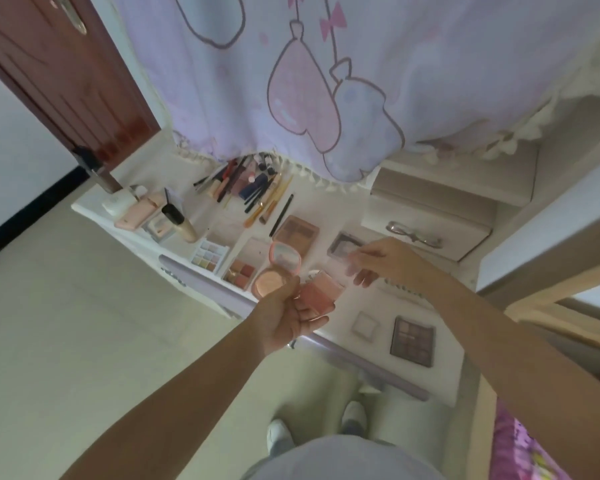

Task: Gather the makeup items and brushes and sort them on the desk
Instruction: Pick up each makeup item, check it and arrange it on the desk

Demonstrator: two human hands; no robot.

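My left hand (291, 317) holds a pink blush compact (317, 292) over the front edge of the white desk (378, 306). My right hand (374, 259) pinches a small clear lid or case (352, 261) just right of the compact. An open round pink compact (278, 271) sits beside my left hand. Palettes lie around: a pastel one (208, 254), an orange-red one (241, 271), a brown one (298, 232), a grey one (345, 244), a dark one (412, 341). Brushes and pencils (253, 192) are heaped at the back.
A foundation bottle (179, 220), a pink case (139, 213) and a white jar (116, 202) stand at the desk's left end. A small white square compact (364, 325) lies near the front. A lilac curtain (326, 81) hangs over the back. Drawers (430, 220) sit at right.
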